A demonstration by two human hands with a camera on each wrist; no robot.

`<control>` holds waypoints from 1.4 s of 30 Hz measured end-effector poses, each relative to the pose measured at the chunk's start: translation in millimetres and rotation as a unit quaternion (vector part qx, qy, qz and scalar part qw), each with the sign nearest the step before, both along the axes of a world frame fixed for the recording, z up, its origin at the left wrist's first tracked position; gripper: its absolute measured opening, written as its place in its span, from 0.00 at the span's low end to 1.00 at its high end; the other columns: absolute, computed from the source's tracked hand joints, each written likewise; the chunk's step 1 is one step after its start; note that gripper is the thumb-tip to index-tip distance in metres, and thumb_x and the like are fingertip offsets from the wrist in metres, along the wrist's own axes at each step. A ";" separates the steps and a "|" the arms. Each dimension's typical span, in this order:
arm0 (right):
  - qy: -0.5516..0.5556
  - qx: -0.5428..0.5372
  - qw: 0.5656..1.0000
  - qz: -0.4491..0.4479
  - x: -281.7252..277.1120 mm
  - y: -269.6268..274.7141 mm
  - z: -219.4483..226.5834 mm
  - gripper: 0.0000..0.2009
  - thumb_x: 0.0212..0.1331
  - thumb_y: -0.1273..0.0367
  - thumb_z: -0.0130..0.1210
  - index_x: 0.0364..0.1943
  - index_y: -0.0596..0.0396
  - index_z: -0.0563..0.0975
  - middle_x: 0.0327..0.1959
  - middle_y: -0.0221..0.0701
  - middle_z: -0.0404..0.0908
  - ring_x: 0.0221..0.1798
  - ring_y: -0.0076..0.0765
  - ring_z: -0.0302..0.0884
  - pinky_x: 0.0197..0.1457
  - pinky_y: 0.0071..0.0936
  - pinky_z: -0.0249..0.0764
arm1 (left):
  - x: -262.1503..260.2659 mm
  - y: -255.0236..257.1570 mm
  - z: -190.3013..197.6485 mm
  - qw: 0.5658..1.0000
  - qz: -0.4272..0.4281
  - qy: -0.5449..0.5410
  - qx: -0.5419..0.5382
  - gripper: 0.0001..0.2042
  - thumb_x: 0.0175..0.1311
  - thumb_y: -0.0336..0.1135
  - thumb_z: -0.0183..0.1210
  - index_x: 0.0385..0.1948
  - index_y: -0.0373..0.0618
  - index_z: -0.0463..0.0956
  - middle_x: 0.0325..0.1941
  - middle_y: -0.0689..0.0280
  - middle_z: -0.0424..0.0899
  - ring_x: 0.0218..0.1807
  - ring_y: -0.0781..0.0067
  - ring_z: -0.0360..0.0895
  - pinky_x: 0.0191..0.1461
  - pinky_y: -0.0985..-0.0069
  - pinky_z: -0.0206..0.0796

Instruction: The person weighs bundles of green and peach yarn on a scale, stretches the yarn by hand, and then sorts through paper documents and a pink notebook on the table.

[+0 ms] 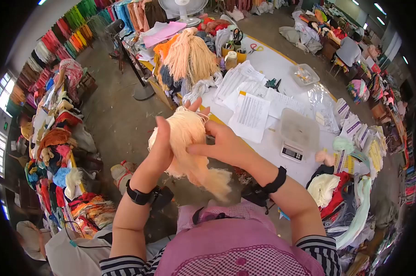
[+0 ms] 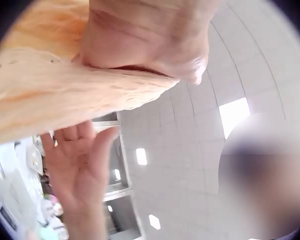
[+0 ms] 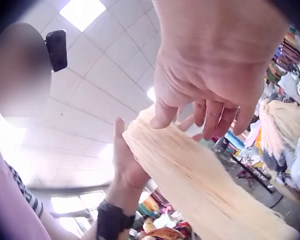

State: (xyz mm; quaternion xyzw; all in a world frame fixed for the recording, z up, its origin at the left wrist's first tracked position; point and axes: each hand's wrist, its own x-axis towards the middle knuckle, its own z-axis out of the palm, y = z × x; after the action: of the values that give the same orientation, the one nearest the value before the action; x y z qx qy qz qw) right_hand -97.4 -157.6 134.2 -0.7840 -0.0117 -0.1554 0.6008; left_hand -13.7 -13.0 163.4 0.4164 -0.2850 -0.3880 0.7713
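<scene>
Pale peach yarn hank (image 1: 187, 131) lies across the left hand (image 1: 162, 154), between its upright thumb and its extended fingers, which stand apart on either side of the fibres. Its loose tail hangs from the grip toward the person's mauve apron (image 1: 240, 244), spreading into a wispy end. From the right, the right hand (image 1: 226, 145) meets the hank with its thumb against the near side; its fingers are parted from the thumb rather than clamped. Black straps (image 1: 277, 180) circle both wrists, just behind the hands.

Beyond the grip and to its right stretches a white worktable (image 1: 281, 55), bearing printed sheets (image 1: 249, 117) and, farther right, a digital scale (image 1: 300, 133). Straight beyond the hands, a heap of peach and orange yarn (image 1: 192, 55) covers the table's end, with scissors (image 1: 256, 47) to its right. Well left of the grip runs a long pile of mixed-colour yarn (image 1: 56, 142).
</scene>
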 end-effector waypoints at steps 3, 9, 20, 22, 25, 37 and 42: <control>-0.002 -0.093 0.996 -0.006 1.0 -2.1 7.5 0.18 0.50 0.60 0.64 0.39 0.59 0.80 0.34 0.39 0.78 0.36 0.32 0.74 0.38 0.32 0.68 | 14.1 14.3 -1.0 0.999 -0.035 0.001 0.036 0.43 0.63 0.71 0.29 0.61 0.34 0.62 0.66 0.59 0.65 0.64 0.65 0.66 0.67 0.67 0.57; 0.073 0.215 0.972 0.063 -4.3 1.0 20.7 0.12 0.62 0.66 0.56 0.44 0.61 0.78 0.35 0.25 0.80 0.39 0.16 0.73 0.44 0.18 0.70 | 3.7 28.6 -2.0 0.993 0.059 0.049 0.086 0.25 0.66 0.51 0.51 0.52 0.37 0.71 0.50 0.61 0.79 0.51 0.70 0.77 0.54 0.71 0.69; 0.063 0.077 0.995 -0.004 -0.5 -4.0 3.1 0.12 0.60 0.64 0.58 0.36 0.59 0.80 0.26 0.19 0.77 0.30 0.12 0.70 0.33 0.16 0.66 | -6.0 18.3 -21.4 0.907 0.203 -0.308 0.205 0.13 0.61 0.32 0.58 0.46 0.39 0.76 0.43 0.66 0.82 0.44 0.76 0.79 0.47 0.76 0.71; 0.065 0.098 0.993 -0.022 -0.8 -3.8 1.2 0.11 0.59 0.64 0.57 0.34 0.59 0.80 0.24 0.18 0.76 0.29 0.12 0.68 0.31 0.15 0.65 | -10.3 16.5 -20.3 0.952 0.196 -0.129 0.199 0.12 0.61 0.32 0.59 0.45 0.39 0.77 0.42 0.67 0.82 0.43 0.79 0.78 0.46 0.78 0.71; 0.056 0.144 0.987 -0.037 0.2 -3.1 -2.4 0.10 0.60 0.65 0.56 0.34 0.60 0.80 0.23 0.16 0.73 0.27 0.11 0.64 0.28 0.16 0.62 | -9.9 14.8 -26.7 0.979 0.175 -0.006 0.104 0.12 0.61 0.31 0.59 0.45 0.39 0.77 0.43 0.68 0.82 0.43 0.80 0.78 0.45 0.79 0.71; 0.050 0.351 0.934 -0.048 -1.7 -12.5 16.7 0.09 0.61 0.69 0.52 0.39 0.61 0.76 0.32 0.27 0.79 0.36 0.22 0.76 0.43 0.22 0.73 | 13.8 5.9 -43.1 0.961 -0.032 0.249 -0.117 0.14 0.67 0.40 0.49 0.44 0.40 0.73 0.46 0.60 0.79 0.55 0.65 0.72 0.61 0.64 0.63; 0.098 0.449 0.875 0.155 -3.5 -41.0 6.7 0.13 0.59 0.66 0.56 0.42 0.61 0.75 0.31 0.24 0.76 0.30 0.20 0.70 0.38 0.23 0.70 | 54.6 48.5 -76.3 0.985 -0.116 0.114 -0.054 0.13 0.69 0.43 0.46 0.38 0.43 0.73 0.10 0.76 0.60 0.20 0.79 0.63 0.38 0.74 0.64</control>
State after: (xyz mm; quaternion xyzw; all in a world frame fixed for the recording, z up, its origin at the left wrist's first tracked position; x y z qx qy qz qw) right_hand -100.9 -198.7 140.9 -0.4296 -0.0032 0.0285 0.9026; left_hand 40.9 35.4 87.0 0.2917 -0.2620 -0.5038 0.7697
